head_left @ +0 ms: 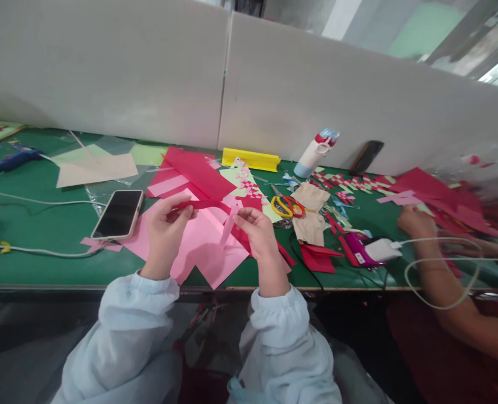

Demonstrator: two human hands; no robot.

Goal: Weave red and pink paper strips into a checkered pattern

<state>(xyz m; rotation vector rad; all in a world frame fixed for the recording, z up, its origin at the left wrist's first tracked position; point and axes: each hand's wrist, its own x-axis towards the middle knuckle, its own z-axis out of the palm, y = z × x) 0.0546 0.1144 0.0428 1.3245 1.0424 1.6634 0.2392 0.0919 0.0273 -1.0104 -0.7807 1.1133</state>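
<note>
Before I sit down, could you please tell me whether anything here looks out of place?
Only the white cable from the white adapter: it loops loosely below the green table's edge, across a co-worker's arm in this view, so it might snag.

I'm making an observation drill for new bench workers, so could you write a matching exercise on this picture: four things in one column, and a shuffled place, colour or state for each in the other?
Column one
1. Red strip
2. Light-cased phone
3. Bottle
4. Pink strip

Column two
A. White with a blue base
B. Pinched in the person's right hand
C. Pinched in the person's left hand
D. Lying to the left of both hands, screen dark

Right pairs: 1-C, 2-D, 3-A, 4-B
</note>
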